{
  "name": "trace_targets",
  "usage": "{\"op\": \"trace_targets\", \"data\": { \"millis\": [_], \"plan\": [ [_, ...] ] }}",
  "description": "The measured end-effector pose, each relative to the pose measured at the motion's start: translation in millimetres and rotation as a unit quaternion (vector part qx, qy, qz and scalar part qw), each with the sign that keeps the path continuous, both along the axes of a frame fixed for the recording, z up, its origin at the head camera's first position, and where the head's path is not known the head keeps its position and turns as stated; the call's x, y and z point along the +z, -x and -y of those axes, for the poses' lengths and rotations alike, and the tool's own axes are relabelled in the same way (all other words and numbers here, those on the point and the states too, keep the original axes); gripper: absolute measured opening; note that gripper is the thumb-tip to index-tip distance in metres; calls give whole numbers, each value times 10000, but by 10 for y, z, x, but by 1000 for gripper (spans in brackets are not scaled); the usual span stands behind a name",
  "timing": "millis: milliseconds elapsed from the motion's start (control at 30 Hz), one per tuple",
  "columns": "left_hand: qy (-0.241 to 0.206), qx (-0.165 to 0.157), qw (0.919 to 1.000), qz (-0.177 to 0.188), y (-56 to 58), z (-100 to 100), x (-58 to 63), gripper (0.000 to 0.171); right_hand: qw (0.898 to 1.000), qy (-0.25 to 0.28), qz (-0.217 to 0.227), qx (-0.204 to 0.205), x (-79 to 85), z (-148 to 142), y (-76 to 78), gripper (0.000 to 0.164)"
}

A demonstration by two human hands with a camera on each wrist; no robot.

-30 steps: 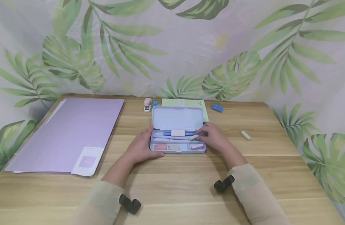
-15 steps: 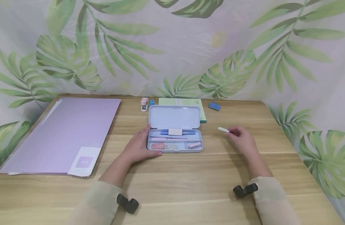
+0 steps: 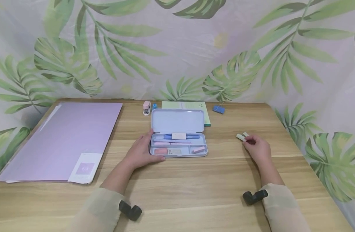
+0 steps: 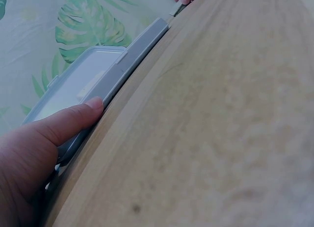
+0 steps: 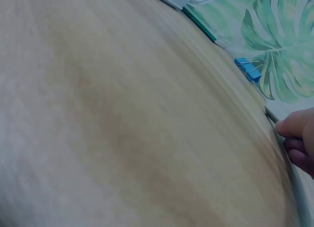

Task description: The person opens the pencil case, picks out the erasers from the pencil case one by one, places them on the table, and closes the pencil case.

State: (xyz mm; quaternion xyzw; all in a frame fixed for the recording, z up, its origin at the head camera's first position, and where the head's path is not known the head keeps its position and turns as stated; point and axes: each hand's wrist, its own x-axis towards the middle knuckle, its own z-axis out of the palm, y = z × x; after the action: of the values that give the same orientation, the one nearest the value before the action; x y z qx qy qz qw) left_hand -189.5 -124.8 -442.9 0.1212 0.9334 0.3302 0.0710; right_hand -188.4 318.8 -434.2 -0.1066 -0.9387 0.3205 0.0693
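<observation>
A light blue pencil case [image 3: 178, 155] lies open on the table with its lid leaning back. My left hand [image 3: 139, 149] grips its left end, thumb along the front edge, as the left wrist view also shows. Inside are blue pens [image 3: 191, 137] with a white band, a lilac pen [image 3: 171, 141], a pink eraser [image 3: 161, 151] and a small pink block [image 3: 198, 149] in the right compartment. Off to the right, my right hand [image 3: 259, 149] pinches a small pale green eraser [image 3: 240, 137]. A second one [image 3: 246, 134] lies right behind it, partly hidden by the fingers.
A large lilac folder [image 3: 70, 138] covers the table's left side. Behind the case are a pink stapler [image 3: 146, 108], a small blue object [image 3: 154, 106] and a green notebook [image 3: 207, 119]. A blue binder clip [image 3: 219, 109] sits near the back edge.
My right hand has lifted the pale green eraser out of the pencil case and carried it right, beside the other one. My left hand has stayed on the case.
</observation>
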Motion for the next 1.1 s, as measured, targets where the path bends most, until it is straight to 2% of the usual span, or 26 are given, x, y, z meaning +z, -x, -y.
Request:
{"op": "trace_targets", "data": {
  "millis": [367,533,600,700,800,900,1100],
  "plan": [
    [25,-13,10000,-53,-9,17,-9,127,9999,-106,44,41,-8,60,14,30],
    [-28,32,10000,87,-10,12,0,127,9995,-157,-204,170,57,174,-3,31],
    [-49,47,9999,129,-11,11,6,127,9984,-161,-334,418,99,299,3,32],
    [-30,24,10000,44,-13,19,14,126,9927,-159,-484,1096,151,602,41,32],
    [-11,-14,10000,-51,-15,24,8,126,9805,-178,-505,1893,194,965,95,31],
    [-25,-37,10000,-73,-12,23,-7,126,9664,-316,-441,2511,224,1291,169,31],
    [-20,-75,9999,-126,-15,19,-10,126,9482,-954,4,3031,229,1673,321,34]
  ]
}}
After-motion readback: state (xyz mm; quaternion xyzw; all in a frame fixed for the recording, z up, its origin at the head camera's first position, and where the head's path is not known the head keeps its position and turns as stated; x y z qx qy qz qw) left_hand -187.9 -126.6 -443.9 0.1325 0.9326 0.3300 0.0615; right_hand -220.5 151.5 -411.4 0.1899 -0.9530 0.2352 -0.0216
